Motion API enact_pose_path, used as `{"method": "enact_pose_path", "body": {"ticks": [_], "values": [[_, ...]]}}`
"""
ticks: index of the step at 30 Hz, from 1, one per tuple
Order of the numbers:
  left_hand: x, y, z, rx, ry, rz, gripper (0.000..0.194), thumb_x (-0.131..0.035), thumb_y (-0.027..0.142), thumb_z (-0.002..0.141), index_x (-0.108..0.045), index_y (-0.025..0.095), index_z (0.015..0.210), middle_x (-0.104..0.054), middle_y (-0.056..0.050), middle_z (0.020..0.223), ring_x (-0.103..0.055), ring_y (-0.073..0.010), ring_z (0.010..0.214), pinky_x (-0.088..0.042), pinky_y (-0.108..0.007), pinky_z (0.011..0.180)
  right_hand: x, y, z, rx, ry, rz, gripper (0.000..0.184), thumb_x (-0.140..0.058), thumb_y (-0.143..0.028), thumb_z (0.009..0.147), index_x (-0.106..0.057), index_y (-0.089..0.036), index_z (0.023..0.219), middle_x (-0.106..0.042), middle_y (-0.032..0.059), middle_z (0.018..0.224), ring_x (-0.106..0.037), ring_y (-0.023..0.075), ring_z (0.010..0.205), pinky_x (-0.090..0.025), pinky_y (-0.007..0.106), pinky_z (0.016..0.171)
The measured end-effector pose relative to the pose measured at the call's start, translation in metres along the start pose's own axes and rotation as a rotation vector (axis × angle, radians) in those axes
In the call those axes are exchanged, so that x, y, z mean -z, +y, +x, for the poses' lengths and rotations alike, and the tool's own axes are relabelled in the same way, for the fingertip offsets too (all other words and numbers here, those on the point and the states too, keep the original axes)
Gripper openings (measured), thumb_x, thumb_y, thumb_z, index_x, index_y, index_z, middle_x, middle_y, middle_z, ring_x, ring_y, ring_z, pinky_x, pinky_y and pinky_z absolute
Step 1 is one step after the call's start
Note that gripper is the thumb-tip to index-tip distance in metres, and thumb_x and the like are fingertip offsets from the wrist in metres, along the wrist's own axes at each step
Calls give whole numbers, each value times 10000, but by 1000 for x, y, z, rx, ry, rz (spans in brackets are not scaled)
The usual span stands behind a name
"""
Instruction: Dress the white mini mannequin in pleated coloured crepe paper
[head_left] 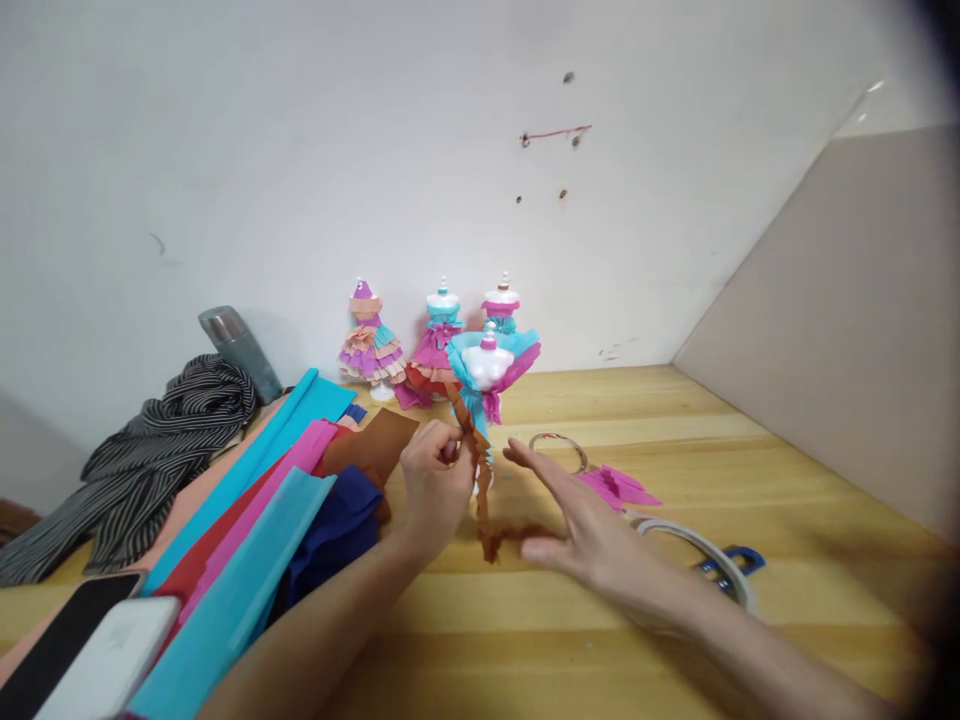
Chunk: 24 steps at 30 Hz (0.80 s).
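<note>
My left hand (441, 478) is closed in a pinch on a narrow strip of brown crepe paper (484, 510), which hangs down toward the table. Just right of the strip, my right hand (585, 525) is open with thumb and fingers spread, slightly blurred and holding nothing. Directly behind the strip stands a small white mannequin (487, 368) with blue and pink crepe paper round its shoulders. Its lower part is mostly hidden by the strip and my left hand.
Dressed mannequins (371, 345) stand along the wall. Rolled crepe paper (247, 560), a striped cloth (172, 450), a bottle (240, 350), a phone (67, 640) and a white box-shaped device (112, 665) lie left. Tape rolls (697, 540), blue-handled scissors (742, 562) and pink paper (619, 488) lie right.
</note>
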<state>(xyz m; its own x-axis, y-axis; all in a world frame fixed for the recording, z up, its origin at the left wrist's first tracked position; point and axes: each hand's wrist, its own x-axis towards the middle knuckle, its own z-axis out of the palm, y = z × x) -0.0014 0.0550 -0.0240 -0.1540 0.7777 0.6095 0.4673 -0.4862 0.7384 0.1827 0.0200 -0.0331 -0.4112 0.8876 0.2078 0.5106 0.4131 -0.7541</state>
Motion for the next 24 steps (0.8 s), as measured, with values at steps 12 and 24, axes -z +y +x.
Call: {"method": "enact_pose_path", "body": {"ticks": [12,24], "values": [[3,6,-8,-87,61,58,275,-549,105,752,-386,188,547,-339,64,530,-349,-91,521,-259,-248,522,-54,-23,13,139,240,53,818,-651,-207,729,-284,-188,1460,-371,186,1482,-331,353,1384,-366,554,1074],[9,17,-7,-270,124,133,265,-561,98,753,-399,194,567,-319,67,527,-354,-91,510,-280,-256,525,-40,-18,20,-118,346,517,247,-670,-403,710,-657,-170,792,-672,42,693,-617,204,630,-528,310,582]]}}
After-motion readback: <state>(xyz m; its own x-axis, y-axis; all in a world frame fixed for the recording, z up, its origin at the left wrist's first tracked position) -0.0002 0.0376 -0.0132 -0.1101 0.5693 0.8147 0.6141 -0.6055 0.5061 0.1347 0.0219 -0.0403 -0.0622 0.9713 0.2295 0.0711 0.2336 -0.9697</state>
